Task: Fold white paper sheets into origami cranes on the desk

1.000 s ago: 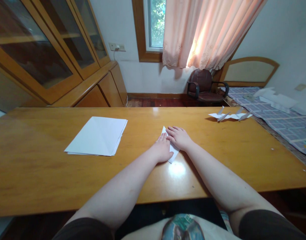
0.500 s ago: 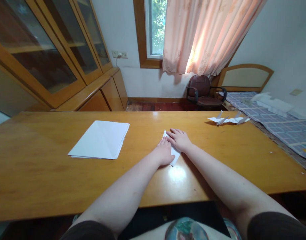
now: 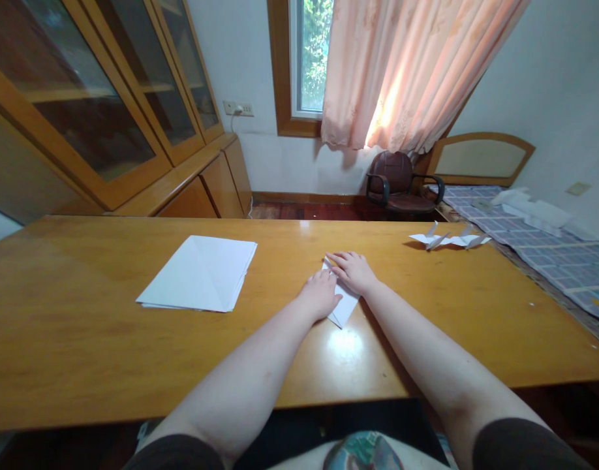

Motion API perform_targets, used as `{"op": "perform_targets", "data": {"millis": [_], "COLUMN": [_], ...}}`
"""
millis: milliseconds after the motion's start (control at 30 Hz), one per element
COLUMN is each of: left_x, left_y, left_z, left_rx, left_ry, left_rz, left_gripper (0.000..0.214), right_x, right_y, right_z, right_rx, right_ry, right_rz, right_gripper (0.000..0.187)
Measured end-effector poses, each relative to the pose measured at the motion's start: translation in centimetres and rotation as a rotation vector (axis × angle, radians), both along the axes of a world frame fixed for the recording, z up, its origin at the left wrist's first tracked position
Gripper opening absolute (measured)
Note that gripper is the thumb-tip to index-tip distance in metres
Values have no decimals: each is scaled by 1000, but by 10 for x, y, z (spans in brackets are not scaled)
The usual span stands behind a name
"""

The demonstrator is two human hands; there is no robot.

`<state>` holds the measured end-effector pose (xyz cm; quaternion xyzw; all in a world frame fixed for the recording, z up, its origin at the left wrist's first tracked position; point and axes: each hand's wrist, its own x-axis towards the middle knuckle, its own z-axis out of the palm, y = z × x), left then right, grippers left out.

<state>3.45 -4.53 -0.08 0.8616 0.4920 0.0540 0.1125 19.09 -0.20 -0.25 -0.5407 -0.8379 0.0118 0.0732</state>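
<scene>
A small folded white paper (image 3: 345,309) lies on the wooden table (image 3: 427,326) in front of me. My left hand (image 3: 320,294) rests on its near left part, fingers curled down onto it. My right hand (image 3: 352,269) lies flat over its far part, fingers stretched toward the left and pressing the sheet down. Only the paper's near corner and a sliver of its far tip show from under the hands.
A stack of white sheets (image 3: 200,273) lies to the left. Folded paper planes (image 3: 449,239) sit at the far right of the table. Beyond are an office chair (image 3: 400,182), a bed (image 3: 549,241), wooden glass-door cabinets (image 3: 108,111) and a curtained window (image 3: 407,65).
My left hand has slid slightly back toward me along the paper, baring more of its near corner. The camera has shifted a little; the right hand stays on the far part.
</scene>
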Motion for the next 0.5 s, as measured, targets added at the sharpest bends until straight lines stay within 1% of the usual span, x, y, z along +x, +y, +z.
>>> {"op": "perform_targets", "data": {"millis": [67, 100, 267, 367, 500], "left_x": [0, 1, 1, 0, 1], "left_y": [0, -1, -2, -3, -3], "left_z": [0, 0, 2, 0, -1], "left_rx": [-2, -6, -9, -11, -24], "left_ry": [7, 13, 17, 14, 15], "left_rz": [9, 12, 5, 0, 12], "left_gripper": [56, 55, 56, 58, 56], "right_x": [1, 1, -5, -7, -7], "right_y": [0, 0, 5, 7, 8], "right_z": [-1, -2, -6, -9, -9], "right_rx": [-19, -24, -8, -8, -16], "right_ry": [-3, -4, -9, -24, -1], "right_rz": [39, 36, -31, -50, -89], "right_gripper": [45, 44, 45, 47, 51]}}
